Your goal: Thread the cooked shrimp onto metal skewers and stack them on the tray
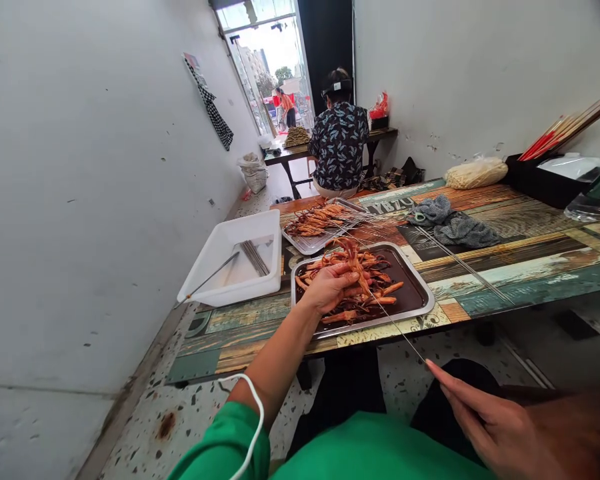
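Observation:
My left hand (330, 288) is closed round a reddish-brown marinated food piece (351, 257) with thin curling ends; its exact kind is unclear. Between thumb and fingers, my right hand (485, 413) pinches the near end of a thin metal skewer (400, 331). The skewer slants up to the piece, its far tip hidden there. Beneath my left hand lies a metal tray (420, 293) of dark sauce with more such pieces (343, 316). Behind it, a second tray (307, 248) carries a heap of skewered pieces (317, 220), their metal skewers pointing right.
A white plastic tub (205, 280) with metal skewers (255, 258) stands on the left. To the right are a grey cloth (463, 223), loose skewers (467, 268), a bagged bundle (476, 173) and a black box (530, 180). Ahead, a person (341, 143) sits at another table.

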Motion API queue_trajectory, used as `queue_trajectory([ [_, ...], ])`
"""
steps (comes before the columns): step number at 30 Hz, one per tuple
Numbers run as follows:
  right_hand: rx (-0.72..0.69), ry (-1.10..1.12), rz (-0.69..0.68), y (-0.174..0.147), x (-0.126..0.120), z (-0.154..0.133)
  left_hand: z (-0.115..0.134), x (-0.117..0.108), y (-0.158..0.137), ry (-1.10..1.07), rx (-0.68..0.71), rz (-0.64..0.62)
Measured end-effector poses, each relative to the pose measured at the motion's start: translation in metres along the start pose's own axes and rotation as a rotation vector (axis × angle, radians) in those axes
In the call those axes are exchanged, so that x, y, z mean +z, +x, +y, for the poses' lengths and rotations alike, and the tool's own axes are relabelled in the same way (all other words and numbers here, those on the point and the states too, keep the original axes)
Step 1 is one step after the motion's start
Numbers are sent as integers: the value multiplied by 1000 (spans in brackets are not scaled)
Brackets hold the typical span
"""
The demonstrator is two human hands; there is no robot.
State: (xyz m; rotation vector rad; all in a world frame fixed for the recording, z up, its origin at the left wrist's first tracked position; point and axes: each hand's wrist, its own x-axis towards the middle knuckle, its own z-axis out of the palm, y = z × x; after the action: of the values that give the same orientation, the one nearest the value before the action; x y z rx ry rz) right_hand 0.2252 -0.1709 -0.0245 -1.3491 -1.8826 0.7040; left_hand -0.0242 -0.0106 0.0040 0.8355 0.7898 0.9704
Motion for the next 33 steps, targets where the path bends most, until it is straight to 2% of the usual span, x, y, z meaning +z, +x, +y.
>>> queue_trajectory([
  [12, 103, 104, -59, 8, 0, 3, 2, 7, -3, 46, 26, 31],
  [15, 195, 199, -61, 7, 1, 5, 1, 6, -1, 44, 31, 27],
  [21, 494, 560, -128, 4, 12, 14, -4, 2, 3, 73, 55, -6],
  [23, 545, 633, -149, 7, 17, 18, -5, 3, 3, 74, 50, -21],
  [26, 481, 567, -109, 14, 24, 20, -6, 6, 3, 79, 23, -32],
  [30, 261, 293, -2, 27, 27, 9, -6, 6, 5, 74, 19, -23],
  [33, 247, 281, 8, 34, 29, 2, -6, 3, 7, 68, 24, -41],
])
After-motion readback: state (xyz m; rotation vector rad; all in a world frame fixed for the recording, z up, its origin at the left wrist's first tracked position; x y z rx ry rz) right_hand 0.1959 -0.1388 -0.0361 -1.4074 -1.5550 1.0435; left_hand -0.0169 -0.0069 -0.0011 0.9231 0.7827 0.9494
